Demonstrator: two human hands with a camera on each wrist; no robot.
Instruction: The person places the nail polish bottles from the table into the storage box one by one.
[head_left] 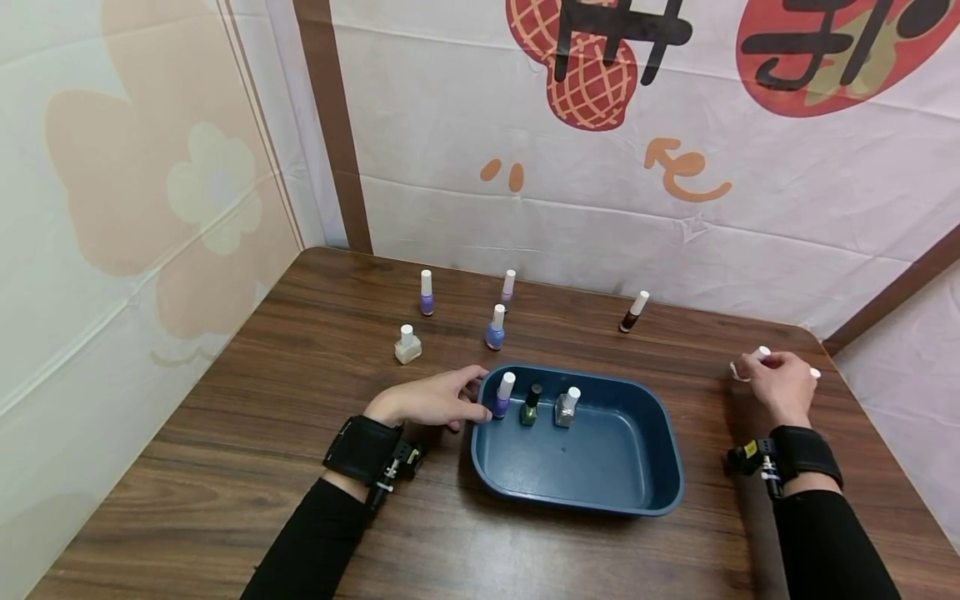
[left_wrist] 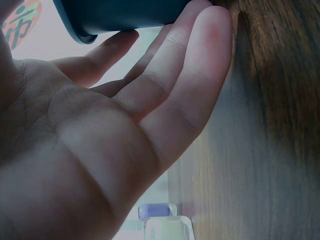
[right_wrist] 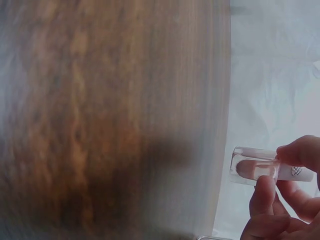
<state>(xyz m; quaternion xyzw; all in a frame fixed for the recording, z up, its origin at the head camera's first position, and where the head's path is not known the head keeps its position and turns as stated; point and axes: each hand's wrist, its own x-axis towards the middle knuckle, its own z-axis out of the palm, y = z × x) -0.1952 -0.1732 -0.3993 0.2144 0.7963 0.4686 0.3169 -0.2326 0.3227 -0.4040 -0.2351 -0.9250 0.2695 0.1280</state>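
Note:
At the far right of the table my right hand [head_left: 782,387] pinches a clear nail polish bottle [right_wrist: 245,167] by its white cap and neck. The right wrist view shows the bottle lying sideways, with a pale brownish patch in its glass. Beside that hand another white cap [head_left: 815,374] peeks out, its bottle hidden. My left hand [head_left: 431,398] rests against the left end of a blue tray [head_left: 667,450], fingers fairly straight along its outer wall. Inside the tray stand a purple nail polish [head_left: 504,395], a green one with a black cap [head_left: 531,406] and a clear one [head_left: 567,408].
Behind the tray stand a blue polish [head_left: 495,328], a lilac one [head_left: 508,287], a purple one [head_left: 427,293] and a dark one [head_left: 633,312]. A squat whitish bottle [head_left: 407,346] is left of them. A printed cloth wall [head_left: 450,225] borders the wooden table [head_left: 225,467].

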